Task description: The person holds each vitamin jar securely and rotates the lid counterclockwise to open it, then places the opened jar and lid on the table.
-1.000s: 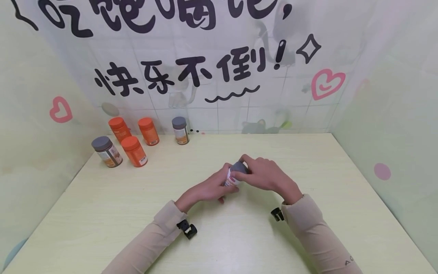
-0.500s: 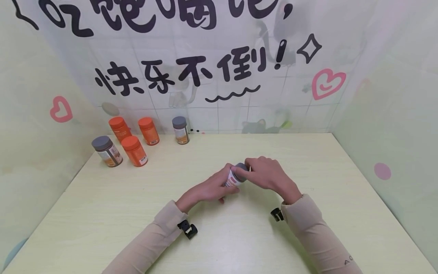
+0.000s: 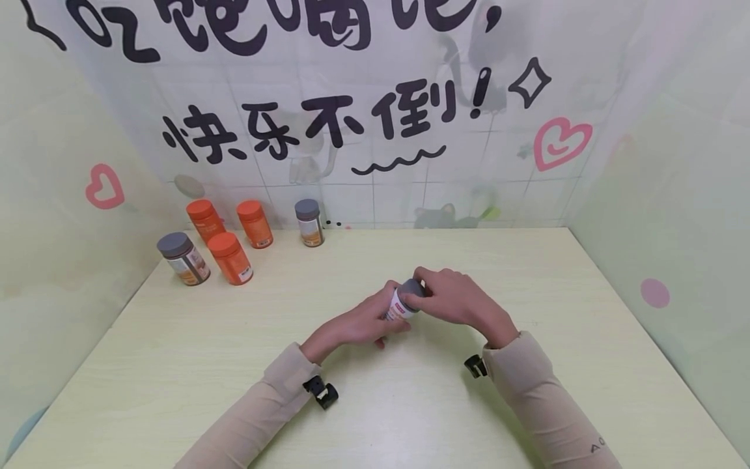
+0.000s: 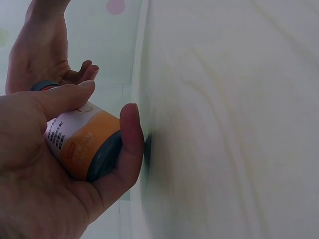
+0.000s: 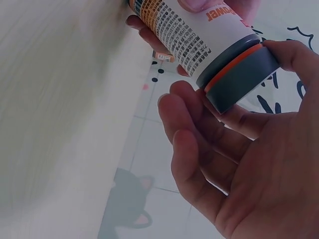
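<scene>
My left hand [image 3: 369,317] grips the body of a supplement bottle [image 4: 94,137], which has a white and orange label and a dark base. The bottle leans to the right, low over the table. On its upper end, my right hand [image 3: 454,298] pinches the grey screw cap [image 5: 242,78] between thumb and index finger. The other right fingers [image 5: 184,154] curl beside the cap without wrapping it. An orange ring [image 5: 232,65] shows between cap and body in the right wrist view. In the left wrist view, thumb and fingers wrap the bottle's body.
Back left on the pale table [image 3: 375,417] stand several bottles: a wide grey-capped jar [image 3: 184,260], orange-capped bottles [image 3: 230,259] and a smaller grey-capped bottle [image 3: 309,223]. A printed cloth backdrop [image 3: 375,130] closes off the back, with side panels left and right.
My right fingers have shifted round the cap, first covering more of it and then drawing back up. The bottle's tilt has changed slightly; my left hand keeps its grip.
</scene>
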Demonstrator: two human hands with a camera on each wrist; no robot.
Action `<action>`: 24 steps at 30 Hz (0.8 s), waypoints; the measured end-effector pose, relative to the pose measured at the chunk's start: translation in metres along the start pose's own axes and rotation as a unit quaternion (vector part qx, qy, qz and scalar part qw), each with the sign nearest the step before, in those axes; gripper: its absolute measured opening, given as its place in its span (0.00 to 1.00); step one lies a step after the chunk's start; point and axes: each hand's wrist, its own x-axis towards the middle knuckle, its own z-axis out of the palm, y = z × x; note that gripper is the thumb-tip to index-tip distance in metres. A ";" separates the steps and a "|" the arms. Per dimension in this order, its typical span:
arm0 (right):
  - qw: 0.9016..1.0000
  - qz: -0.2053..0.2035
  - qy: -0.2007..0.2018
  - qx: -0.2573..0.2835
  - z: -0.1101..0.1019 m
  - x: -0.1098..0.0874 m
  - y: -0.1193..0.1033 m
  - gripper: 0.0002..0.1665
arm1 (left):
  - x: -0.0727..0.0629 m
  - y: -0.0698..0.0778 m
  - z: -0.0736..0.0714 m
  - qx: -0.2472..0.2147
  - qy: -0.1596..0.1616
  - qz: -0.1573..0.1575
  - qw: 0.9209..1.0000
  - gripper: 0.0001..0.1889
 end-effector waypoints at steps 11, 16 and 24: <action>1.000 -0.012 -0.003 0.012 -0.002 -0.002 -0.003 0.29 | 0.000 -0.002 0.000 0.000 0.001 0.003 1.000 0.23; 1.000 0.021 0.009 0.000 -0.004 -0.003 -0.003 0.31 | -0.001 -0.002 0.000 0.003 0.002 0.000 1.000 0.23; 0.998 0.042 0.028 -0.030 -0.001 -0.002 -0.002 0.37 | -0.002 -0.001 0.000 0.006 0.003 -0.004 1.000 0.26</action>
